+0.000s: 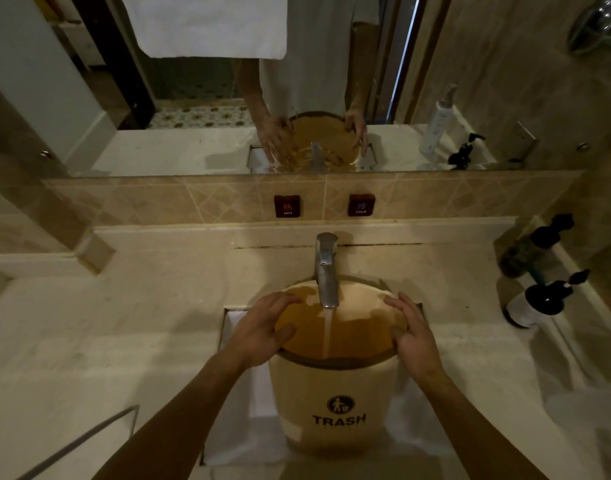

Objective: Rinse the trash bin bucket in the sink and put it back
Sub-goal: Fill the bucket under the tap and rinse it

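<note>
- Both hands are holding the trash bin bucket [335, 400] at its rim; the left hand [262, 332] is lying on the left edge with fingers curving over the outside and the thumb hooking inside the opening, so its grip is clamped on the bucket; the right hand [413, 336] is lying on the right edge, fingers stretched along the rim and thumb pressing the inner side, its grip likewise clamped on the bucket
- the mirror [193, 98] is filling the upper part of the view, reflecting the person's pale garment, both hands and the bucket, with a white towel [207, 26] hanging at the top
- the desk [124, 323], a pale stone surface, is spreading around the sink and carrying the bottles at the right
- the sink [234, 427] is sitting recessed in the desk, its white wall showing left of the bucket
- the bucket is standing in the sink, tilting with its opening toward the tap; it is cream-coloured with a dark rim band, a brownish inside, and the word TRASH under a round symbol facing the camera
- the faucet [326, 271], chrome, is reaching over the bucket's mouth; a thin stream of water [328, 332] is running from it into the bucket
- two dark pump bottles [539, 303] are standing at the right edge of the desk, well apart from the sink
- two small square plates on the tiled wall are reading HOT [287, 206] and COLD [361, 205], just below the mirror
</note>
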Motion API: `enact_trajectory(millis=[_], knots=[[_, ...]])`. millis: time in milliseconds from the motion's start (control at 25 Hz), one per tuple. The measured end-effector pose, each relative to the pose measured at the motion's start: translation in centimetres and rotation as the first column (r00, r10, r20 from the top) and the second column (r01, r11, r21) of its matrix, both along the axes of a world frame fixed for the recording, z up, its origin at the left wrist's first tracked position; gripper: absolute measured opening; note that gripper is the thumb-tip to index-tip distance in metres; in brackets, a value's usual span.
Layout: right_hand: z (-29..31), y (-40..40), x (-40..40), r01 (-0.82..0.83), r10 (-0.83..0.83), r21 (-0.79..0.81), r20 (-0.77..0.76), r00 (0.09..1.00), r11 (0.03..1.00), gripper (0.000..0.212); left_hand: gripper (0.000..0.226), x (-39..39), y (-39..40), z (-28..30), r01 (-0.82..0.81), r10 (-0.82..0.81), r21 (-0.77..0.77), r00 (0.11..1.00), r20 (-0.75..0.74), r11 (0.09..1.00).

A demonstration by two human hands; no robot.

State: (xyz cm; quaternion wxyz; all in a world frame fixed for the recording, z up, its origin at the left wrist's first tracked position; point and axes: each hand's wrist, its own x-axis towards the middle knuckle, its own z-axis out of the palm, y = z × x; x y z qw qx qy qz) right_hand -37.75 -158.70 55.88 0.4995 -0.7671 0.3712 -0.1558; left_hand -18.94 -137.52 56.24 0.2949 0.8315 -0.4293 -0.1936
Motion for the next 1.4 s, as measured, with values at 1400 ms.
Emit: enact_trajectory(millis=[1400], knots=[[-0.11, -0.25, 0.01, 0.005, -0.004, 0.055, -0.016, 1.000, 0.999, 0.050, 0.058, 0.10, -0.18, -0.12, -0.015, 0.015, -0.004, 1.000, 0.005, 1.000]])
